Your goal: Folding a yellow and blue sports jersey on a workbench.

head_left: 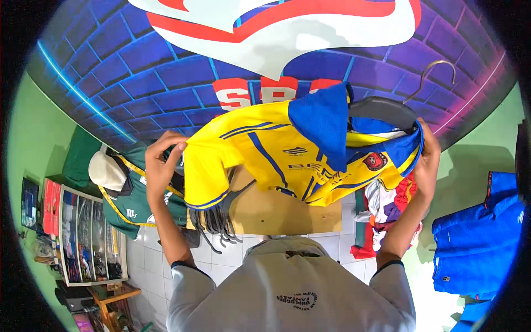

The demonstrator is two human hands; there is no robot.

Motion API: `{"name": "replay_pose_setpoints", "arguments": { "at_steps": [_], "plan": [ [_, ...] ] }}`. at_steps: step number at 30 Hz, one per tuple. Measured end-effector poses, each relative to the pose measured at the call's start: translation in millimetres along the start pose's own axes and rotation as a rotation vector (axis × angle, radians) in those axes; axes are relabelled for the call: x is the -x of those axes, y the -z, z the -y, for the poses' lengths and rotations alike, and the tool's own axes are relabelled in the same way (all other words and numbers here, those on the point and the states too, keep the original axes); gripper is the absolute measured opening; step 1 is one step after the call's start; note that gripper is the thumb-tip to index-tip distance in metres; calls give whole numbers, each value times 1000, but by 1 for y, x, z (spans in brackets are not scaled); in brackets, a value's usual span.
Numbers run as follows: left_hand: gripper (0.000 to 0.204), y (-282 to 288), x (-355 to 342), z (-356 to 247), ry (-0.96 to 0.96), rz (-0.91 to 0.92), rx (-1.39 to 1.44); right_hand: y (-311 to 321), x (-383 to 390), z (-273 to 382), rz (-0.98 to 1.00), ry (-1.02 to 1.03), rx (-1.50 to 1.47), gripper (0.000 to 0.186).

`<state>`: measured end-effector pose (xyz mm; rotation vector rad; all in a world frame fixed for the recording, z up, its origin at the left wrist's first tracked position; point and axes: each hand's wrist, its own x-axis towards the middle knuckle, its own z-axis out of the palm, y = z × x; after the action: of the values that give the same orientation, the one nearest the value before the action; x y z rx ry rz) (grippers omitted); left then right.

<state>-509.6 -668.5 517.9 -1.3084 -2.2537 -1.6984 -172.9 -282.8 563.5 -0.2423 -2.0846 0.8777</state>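
Observation:
A yellow and blue football jersey [260,146] is stretched between my two hands, with its blue collar [323,122] folded up in the middle. My left hand [163,163] pinches the jersey's yellow shoulder or sleeve at the left. On the right, my right hand [428,160] grips the blue-edged cloth beside the hanger. A dark clothes hanger [384,110] with a bent metal hook sits partly in the jersey's opening; the cloth hides its lower part. Whether my right fingers also touch the hanger is hidden.
Below the jersey stands a tan table [285,216], with a bundle of black hangers [215,227] hanging at its left. A dress form [108,171] with a green shirt and yellow tape measure is at left, near a shelf [91,238]. Piled clothes [387,210] and a blue jersey [475,238] are on the right.

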Motion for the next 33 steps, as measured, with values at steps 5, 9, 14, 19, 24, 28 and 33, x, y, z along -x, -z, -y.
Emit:
{"name": "replay_pose_setpoints", "arguments": {
  "at_steps": [5, 9, 14, 19, 24, 28, 33],
  "plan": [
    [23, -44, -12, -44, -194, -131, 97, -8, -3, 4, 62, 23, 33, 27],
    [26, -45, -15, -63, -178, 5, 10, -15, -10, 6, 104, 39, 27, 27],
    [28, -39, -9, -63, -177, 99, -80, -17, -15, 20, 144, 78, 71, 27],
    [27, -30, -12, -73, -261, -48, -59, 6, -11, 33, 208, 60, 112, 26],
    [26, -16, -14, -90, -296, -60, -104, 11, -1, 27, 178, -7, -16, 25],
    [25, -9, -18, -101, -330, 15, -133, 20, 17, 25, 22, -30, -46, 26],
    [26, 4, -10, -109, -362, 28, -198, 66, 58, -4, -151, 57, 150, 35]
  ]
}}
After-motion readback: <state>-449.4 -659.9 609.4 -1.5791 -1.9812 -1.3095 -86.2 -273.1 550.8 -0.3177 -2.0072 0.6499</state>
